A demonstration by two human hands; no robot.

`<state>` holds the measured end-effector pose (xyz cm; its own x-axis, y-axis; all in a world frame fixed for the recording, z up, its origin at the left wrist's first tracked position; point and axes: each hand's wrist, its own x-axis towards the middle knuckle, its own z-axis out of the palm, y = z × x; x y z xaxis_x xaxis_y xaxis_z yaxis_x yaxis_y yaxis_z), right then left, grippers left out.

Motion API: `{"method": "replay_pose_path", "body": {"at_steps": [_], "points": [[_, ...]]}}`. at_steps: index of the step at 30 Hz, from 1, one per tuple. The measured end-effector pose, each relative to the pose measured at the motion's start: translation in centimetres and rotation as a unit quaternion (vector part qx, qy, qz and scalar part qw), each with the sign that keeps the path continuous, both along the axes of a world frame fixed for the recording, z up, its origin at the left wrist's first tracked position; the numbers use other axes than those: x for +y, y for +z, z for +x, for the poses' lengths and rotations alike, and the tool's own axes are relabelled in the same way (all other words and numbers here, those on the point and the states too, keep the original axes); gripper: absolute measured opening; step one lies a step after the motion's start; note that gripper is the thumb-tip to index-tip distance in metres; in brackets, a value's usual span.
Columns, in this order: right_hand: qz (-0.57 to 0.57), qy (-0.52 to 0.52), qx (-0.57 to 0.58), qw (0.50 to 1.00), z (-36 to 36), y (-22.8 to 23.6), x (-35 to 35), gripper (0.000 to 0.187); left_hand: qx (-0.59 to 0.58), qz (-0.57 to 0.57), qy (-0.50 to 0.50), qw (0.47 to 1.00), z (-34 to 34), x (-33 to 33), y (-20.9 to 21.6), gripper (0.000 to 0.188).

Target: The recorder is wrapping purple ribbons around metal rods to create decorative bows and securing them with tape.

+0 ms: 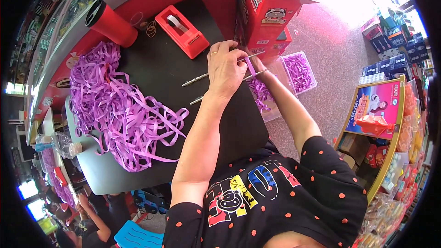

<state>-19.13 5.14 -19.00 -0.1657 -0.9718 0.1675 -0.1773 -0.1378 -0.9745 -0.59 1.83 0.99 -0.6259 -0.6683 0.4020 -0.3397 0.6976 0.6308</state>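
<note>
Head view, shop table: a strip of purple ribbon [251, 66] crosses two thin metal rods, upper rod [195, 80] & lower rod [196, 100], nr their R ends, by the edge of the black table [154, 71]. From where I stand, L hand [225, 68] arches over the rods, thumb & fingers curled right beside the strip; can't tell if they pinch ribbon, rod or both. R hand [262, 73] is on the far side, partly hidden behind the L, so its hold can't be told either.

Loose ribbon heap [133, 119] lies on the table's L side, red tape dispenser [187, 39] near the top edge; clear plastic box [275, 109] w/ short purple pieces [299, 72] sits R of the table.

Handling, est.: ribbon looks v. light, limp & satiny, so prob. slippery & quick to twist, w/ creasing likelier than tearing. Best hold: flat betw. thumb & forefinger, close to the rods, w/ gentle tension. Rods look stiff & slick; steady them nr the strip. Heap's loops could snag; take one by a free end.
</note>
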Motion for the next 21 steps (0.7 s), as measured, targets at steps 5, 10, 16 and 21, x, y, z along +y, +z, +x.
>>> {"method": "replay_pose_path", "body": {"at_steps": [5, 10, 16, 21], "points": [[0.101, -0.096, -0.196, 0.971, 7.8, 3.3, 11.7, 0.047, -0.027, -0.003, 0.003, 1.0, 1.2, -0.4, -0.1, 0.019], [0.109, -0.166, -0.086, 0.976, 11.8, 9.0, 19.4, 0.056, -0.039, 0.0, -0.006, 0.999, 1.0, -0.5, 0.2, 0.018], [0.094, -0.212, -0.124, 0.965, 13.9, 14.9, 21.6, 0.055, -0.012, -0.024, 0.003, 1.0, 0.9, -0.6, -0.4, 0.018], [0.029, -0.237, 0.063, 0.969, 14.3, 18.6, 22.1, 0.047, -0.015, -0.019, -0.001, 1.0, 0.8, -0.4, -0.4, 0.019]]}}
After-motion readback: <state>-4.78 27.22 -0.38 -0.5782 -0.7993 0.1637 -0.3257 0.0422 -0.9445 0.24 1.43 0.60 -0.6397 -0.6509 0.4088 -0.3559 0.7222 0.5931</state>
